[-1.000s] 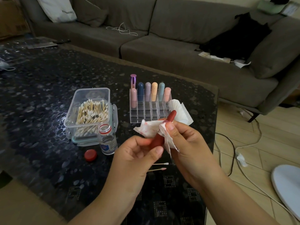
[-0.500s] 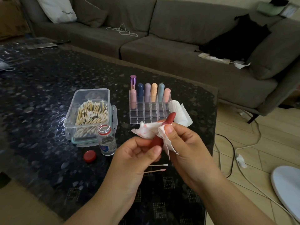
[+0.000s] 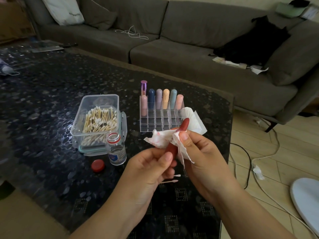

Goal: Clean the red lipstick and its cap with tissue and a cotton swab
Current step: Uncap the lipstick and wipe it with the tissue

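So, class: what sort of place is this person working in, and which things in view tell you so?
Most likely a home living room: a grey sofa with a cushion runs behind a dark coffee table, and cables trail across the wooden floor.

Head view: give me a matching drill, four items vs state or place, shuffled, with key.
Items:
1. red lipstick
2. tissue
3. small bottle
4. red bottle cap

States:
A. lying on the table, off its bottle
B. gripped by both hands
C. stained red, wrapped around the lipstick
D. upright, uncapped, beside the swab box

Pairs: 1-B, 2-C, 3-D, 4-A
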Motion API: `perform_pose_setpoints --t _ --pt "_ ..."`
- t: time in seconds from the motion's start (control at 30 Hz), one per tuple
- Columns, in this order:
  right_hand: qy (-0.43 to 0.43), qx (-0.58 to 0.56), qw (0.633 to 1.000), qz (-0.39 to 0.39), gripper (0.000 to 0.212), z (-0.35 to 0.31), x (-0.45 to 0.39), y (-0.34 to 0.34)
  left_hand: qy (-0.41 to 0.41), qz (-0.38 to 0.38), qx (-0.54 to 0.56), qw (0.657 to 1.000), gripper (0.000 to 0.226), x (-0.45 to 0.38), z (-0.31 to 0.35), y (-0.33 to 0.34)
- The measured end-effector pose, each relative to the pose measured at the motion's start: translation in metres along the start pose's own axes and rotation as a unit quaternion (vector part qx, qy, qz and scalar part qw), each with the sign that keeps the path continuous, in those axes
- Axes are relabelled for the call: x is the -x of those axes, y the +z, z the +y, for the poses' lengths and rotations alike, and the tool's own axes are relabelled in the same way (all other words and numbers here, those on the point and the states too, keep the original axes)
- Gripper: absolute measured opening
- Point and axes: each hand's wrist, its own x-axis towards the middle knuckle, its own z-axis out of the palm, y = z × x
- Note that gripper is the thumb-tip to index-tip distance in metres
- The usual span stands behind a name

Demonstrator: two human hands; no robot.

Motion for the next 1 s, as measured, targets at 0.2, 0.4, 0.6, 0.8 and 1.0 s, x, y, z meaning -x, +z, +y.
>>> perform_pose_setpoints --t 0.2,0.4,0.6,0.8,1.0 --pt "-0.008 -0.007 1.0 -0.016 0.031 0.0009 -0.0007 -0.0004 0.014 -0.004 -0.004 1.0 0.009 -0.0023 -0.0021 -0.0026" --pt "-0.002 0.021 1.0 -0.019 0.033 -0.003 0.0014 0.0032 -0.07 -0.055 0.043 0.995 0.03 0.0025 0.0021 -0.0005" --pt "-0.033 0.042 0.998 -0.019 0.025 -0.0022 0.0001 -0.0019 0.011 -0.012 0.012 1.0 0.011 -0.0014 0.0017 -0.0038" --pt "-0.039 0.044 0.998 -0.033 0.027 -0.0048 0.0009 0.0002 0.029 0.007 -0.001 1.0 0.013 -0.0035 -0.0017 -0.0034" --pt "-0.027 0.08 0.996 -0.015 0.028 -0.0042 0.002 0.0001 -0.056 -0.043 0.035 0.997 0.03 0.0003 0.0017 -0.0015"
